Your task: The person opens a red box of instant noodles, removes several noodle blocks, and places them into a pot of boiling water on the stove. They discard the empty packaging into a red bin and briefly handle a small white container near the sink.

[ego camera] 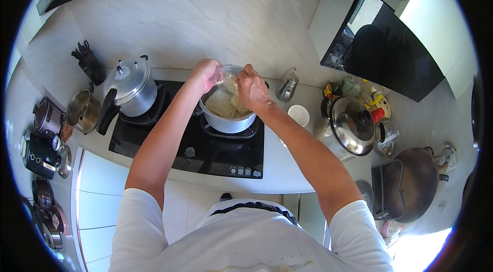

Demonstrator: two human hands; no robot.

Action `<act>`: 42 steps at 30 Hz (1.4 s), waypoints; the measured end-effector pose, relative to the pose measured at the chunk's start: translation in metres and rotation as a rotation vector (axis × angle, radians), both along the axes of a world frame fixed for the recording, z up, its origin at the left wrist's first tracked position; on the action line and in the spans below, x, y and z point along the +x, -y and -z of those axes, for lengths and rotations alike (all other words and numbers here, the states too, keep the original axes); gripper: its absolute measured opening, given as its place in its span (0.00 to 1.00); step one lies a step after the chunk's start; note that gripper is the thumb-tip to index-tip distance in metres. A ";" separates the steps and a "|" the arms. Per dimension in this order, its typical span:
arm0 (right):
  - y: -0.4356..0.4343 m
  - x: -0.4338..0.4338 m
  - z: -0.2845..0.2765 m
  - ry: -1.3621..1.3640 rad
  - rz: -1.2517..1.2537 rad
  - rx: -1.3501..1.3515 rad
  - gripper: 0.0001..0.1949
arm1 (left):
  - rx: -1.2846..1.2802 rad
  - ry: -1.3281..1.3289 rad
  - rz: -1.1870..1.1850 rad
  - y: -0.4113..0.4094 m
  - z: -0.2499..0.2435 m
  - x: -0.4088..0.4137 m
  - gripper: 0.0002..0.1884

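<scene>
My left hand (208, 73) grips a clear plastic bag (225, 76) over the back of an aluminium pot (228, 125). My right hand (253, 91) is curled at the other side of the bag, above the pot's right rim, and its fingertips are partly hidden. A piece of pale dried noodle shows at the bag between the two hands. Inside the pot lie dried noodle cakes (220, 103), side by side. The pot stands on the right burner of a black glass gas hob (215, 158).
On the left burner sits a lidded pressure cooker (133, 91), its black handle pointing forward. A knife block (91, 66) and an open steel pot (83, 112) are beyond it. Rightward stand a metal oil pot (287, 85), a white cup (299, 115), a lidded steel pot (353, 127) and a wok (412, 185).
</scene>
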State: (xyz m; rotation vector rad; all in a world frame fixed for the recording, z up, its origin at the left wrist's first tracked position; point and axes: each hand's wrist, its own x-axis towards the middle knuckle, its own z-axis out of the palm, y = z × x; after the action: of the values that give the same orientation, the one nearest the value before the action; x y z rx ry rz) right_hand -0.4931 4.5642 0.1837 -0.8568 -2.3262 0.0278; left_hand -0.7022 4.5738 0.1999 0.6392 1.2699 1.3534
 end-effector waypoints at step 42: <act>-0.047 -0.003 -0.019 -0.074 0.003 -0.343 0.09 | 0.411 -1.241 0.171 0.034 0.008 -0.025 0.16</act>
State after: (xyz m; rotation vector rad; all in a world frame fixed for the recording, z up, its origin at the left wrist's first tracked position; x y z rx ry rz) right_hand -0.4962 4.6114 0.2029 -1.0053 -2.2845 0.4606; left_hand -0.7274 4.5400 0.1918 2.0219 1.7928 1.0368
